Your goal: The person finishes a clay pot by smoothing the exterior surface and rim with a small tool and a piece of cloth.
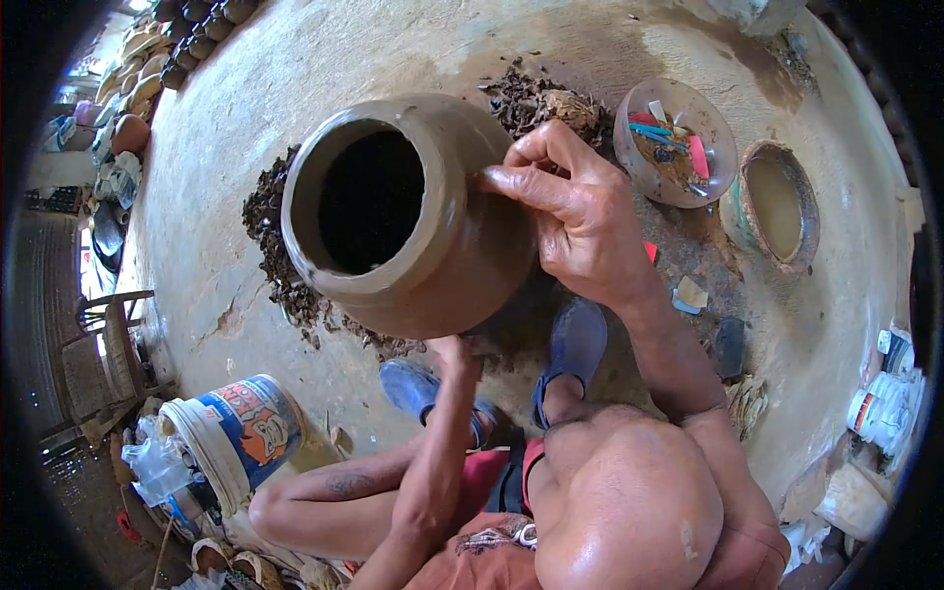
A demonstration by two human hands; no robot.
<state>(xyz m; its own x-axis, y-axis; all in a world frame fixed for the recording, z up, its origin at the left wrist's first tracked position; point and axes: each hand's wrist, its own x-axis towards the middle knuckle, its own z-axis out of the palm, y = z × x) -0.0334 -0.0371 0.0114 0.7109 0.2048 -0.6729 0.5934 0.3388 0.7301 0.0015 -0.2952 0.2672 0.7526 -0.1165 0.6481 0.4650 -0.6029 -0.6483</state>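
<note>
My right grip (588, 221) is drawn closed, thumb and forefinger brought together at the shoulder of the clay pot (477, 270), just behind the rim; I cannot tell whether something thin is pinched between them. My left grip (449, 354) is under the pot's near side, fingers hidden, so I cannot tell how far open it is. The pot is tilted in front of me, its dark mouth turned up and to the left, with clay scraps (267, 241) on the floor (226, 187) around it. To smooth this shoulder well, I judge, I want a light, even touch that follows the curve, and steady support below without denting the wall. Should the surface drag, a little cloudy water (774, 206) would help
</note>
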